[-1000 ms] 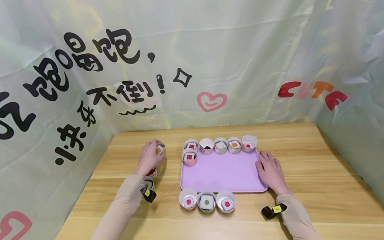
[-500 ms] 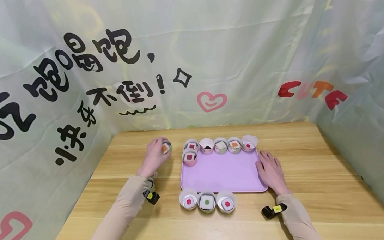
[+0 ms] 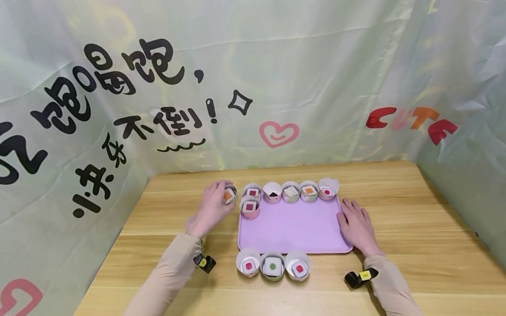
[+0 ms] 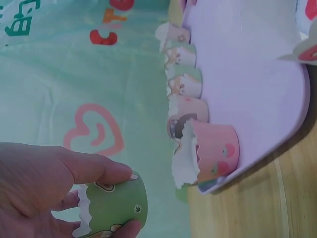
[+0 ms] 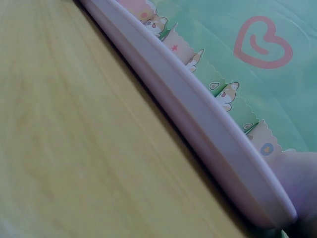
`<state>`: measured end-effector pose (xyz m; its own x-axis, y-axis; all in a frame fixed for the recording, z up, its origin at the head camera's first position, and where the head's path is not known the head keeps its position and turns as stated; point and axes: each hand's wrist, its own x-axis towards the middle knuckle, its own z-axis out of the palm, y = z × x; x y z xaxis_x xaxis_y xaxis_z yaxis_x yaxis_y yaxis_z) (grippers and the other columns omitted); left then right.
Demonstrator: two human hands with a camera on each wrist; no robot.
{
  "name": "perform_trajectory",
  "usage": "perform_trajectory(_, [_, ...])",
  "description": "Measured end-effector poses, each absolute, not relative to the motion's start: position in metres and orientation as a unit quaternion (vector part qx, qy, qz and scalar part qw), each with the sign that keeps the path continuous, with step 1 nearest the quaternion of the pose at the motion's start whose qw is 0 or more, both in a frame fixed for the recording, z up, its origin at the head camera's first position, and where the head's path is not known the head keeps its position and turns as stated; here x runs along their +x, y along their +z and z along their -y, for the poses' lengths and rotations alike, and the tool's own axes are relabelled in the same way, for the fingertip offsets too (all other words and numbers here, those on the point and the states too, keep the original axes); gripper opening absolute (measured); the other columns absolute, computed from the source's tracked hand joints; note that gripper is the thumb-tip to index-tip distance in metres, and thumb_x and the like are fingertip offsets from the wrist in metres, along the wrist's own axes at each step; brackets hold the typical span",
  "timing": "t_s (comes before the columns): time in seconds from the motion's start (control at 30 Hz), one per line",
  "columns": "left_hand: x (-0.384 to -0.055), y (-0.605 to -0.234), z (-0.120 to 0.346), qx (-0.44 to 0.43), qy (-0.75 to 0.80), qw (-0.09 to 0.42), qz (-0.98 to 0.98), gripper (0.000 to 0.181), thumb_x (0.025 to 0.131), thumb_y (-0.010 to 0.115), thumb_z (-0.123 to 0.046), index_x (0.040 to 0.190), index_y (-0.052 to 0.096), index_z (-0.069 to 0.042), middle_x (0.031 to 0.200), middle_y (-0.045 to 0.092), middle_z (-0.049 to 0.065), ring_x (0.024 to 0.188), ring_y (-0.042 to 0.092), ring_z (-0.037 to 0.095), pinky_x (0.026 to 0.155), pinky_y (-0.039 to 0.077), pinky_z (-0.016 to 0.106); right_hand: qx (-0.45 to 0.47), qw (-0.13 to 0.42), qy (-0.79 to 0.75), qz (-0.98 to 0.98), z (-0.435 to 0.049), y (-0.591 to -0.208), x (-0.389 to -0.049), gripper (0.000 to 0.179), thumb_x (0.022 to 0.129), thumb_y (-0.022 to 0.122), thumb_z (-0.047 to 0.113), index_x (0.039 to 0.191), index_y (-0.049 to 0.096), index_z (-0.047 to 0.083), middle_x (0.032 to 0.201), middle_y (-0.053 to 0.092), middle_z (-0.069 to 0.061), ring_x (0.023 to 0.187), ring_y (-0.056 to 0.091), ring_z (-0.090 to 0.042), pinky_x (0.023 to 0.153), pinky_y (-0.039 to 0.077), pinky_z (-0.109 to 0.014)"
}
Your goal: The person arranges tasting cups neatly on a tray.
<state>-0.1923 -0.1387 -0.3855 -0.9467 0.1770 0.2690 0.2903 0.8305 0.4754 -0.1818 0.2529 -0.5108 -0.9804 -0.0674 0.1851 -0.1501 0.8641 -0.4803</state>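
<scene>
My left hand (image 3: 212, 205) grips a green paper cupcake cup (image 4: 121, 201) between thumb and fingers, left of the lilac tray (image 3: 295, 231). A white block with an orange mark (image 3: 229, 194) sits inside that cup. My right hand (image 3: 357, 226) rests with its fingers extended along the tray's right edge. Several paper cups stand in a row along the tray's back edge, among them a green one (image 3: 309, 191) with an orange-marked block. A pink cup (image 4: 218, 151) with a dark red-marked block stands in front of the leftmost one.
Three cups stand at the tray's front edge, the middle one (image 3: 272, 266) with a green-dotted block. Behind the wooden table (image 3: 405, 208) hangs a printed cloth (image 3: 317, 81). My left forearm hides most of the cups on the table's left side.
My left hand has carried the green cupcake cup to the right, closer to the tray's back left corner. The right hand and the cups on the tray have not moved.
</scene>
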Motion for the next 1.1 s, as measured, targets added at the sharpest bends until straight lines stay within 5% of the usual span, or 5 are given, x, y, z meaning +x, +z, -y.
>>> perform_trajectory(1.1, [-0.188, -0.391, 0.103, -0.162, -0.272, 0.029, 0.948, 0.056, 0.082, 0.083, -0.017, 0.131, 0.058, -0.006, 0.117, 0.061, 0.016, 0.105, 0.054, 0.031, 0.085, 0.05, 0.04, 0.059, 0.081, 0.257, 0.961, -0.254, -0.513, -0.184, 0.052, 0.105, 0.038, 0.018, 0.146, 0.04, -0.013, 0.156, 0.034, -0.034, 0.147, 0.023, -0.054, 0.121, 0.013, -0.068])
